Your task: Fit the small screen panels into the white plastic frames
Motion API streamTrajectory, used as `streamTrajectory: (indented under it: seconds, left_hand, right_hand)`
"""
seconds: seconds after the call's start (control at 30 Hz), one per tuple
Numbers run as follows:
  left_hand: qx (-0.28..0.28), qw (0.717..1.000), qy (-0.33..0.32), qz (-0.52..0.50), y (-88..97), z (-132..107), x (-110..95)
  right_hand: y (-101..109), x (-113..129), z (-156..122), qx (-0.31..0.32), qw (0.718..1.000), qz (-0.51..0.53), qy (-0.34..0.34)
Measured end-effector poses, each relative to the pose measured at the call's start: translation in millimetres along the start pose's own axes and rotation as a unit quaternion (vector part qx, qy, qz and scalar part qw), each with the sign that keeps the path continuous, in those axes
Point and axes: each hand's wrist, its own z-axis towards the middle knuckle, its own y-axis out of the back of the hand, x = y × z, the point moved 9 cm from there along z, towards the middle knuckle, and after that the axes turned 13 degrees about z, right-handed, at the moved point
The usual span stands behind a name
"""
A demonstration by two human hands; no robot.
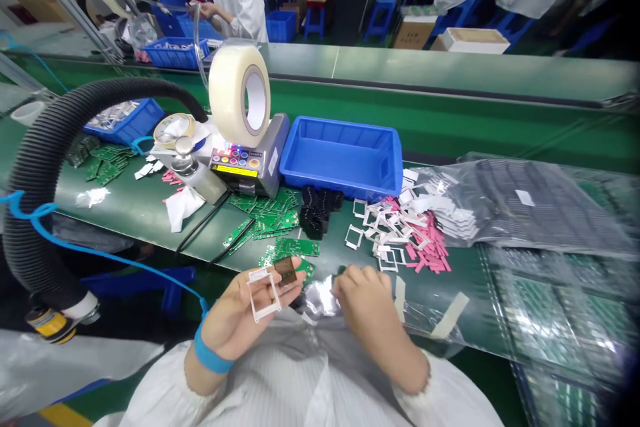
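My left hand [239, 321] is turned palm up, with a blue wrist band [213, 351] on its wrist. A white plastic frame [263, 295] lies in its palm and fingers. A small dark brown see-through panel [286, 271] rests at the fingertips of the same hand. My right hand [367, 300] is curled with its back upward, and whatever its fingers hold is hidden. Between the hands, shiny clear film [320, 297] lies at the table edge. Green circuit boards [290, 248] are just beyond my left hand.
A blue bin [343, 157] stands behind black parts [317, 210], white frames [387, 230] and pink strips [430, 247]. Left of it, a tape roll [227, 97] sits on a grey device [273, 163]. A black hose [30, 180] arches at left. Bagged sheets [530, 203] lie right.
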Motion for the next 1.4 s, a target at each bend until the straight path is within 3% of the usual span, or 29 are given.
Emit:
streamTrajectory:
  seconds: [0.1, 0.23, 0.33, 0.47, 0.57, 0.67, 0.77, 0.83, 0.9, 1.0, 1.13, 1.2, 1.3, 1.4]
  left_hand:
    - [0.034, 0.999, 0.032, -0.024, -9.3, -2, 5]
    - [0.069, 0.996, 0.044, -0.018, -26.6, -3, 8]
    - [0.084, 0.995, 0.046, 0.003, -34.5, -4, 9]
    - [0.074, 0.996, 0.045, 0.028, -33.4, -6, 8]
    - [0.091, 0.995, 0.044, 0.005, -34.8, -7, 7]
    - [0.148, 0.987, 0.047, -0.036, -44.4, -9, 9]
    - [0.177, 0.982, 0.036, -0.063, -52.0, -10, 9]
    - [0.180, 0.981, 0.023, -0.072, -55.4, -10, 7]
    - [0.182, 0.980, 0.013, -0.075, -58.8, -12, 5]
    - [0.170, 0.984, 0.004, -0.054, -60.2, -14, 0]
    - [0.131, 0.989, -0.033, 0.059, -54.5, -14, -10]
    - [0.113, 0.981, -0.058, 0.147, -51.7, -15, -15]
    - [0.124, 0.958, -0.100, 0.240, -54.5, -17, -21]
    - [0.137, 0.945, -0.134, 0.267, -57.6, -19, -23]
  right_hand:
    - [6, 4, 4, -0.004, 1.000, 0.004, 0.020]
    - [32, 56, 12, 0.018, 0.989, 0.074, 0.125]
    - [36, 84, 18, 0.029, 0.984, 0.041, 0.168]
    - [30, 87, 25, 0.018, 0.986, 0.045, 0.160]
    - [30, 80, 26, 0.010, 0.980, 0.138, 0.144]
    - [23, 71, 25, 0.030, 0.933, 0.343, 0.102]
    - [10, 65, 23, 0.041, 0.844, 0.532, 0.064]
    - [1, 64, 21, 0.054, 0.796, 0.600, 0.054]
    - [-4, 65, 19, 0.075, 0.782, 0.617, 0.046]
    - [6, 64, 18, 0.063, 0.817, 0.572, 0.049]
    - [37, 67, 19, -0.017, 0.917, 0.390, 0.080]
    - [44, 73, 20, -0.038, 0.951, 0.294, 0.094]
    - [47, 80, 19, -0.055, 0.966, 0.226, 0.116]
    - [45, 79, 18, -0.059, 0.969, 0.211, 0.114]
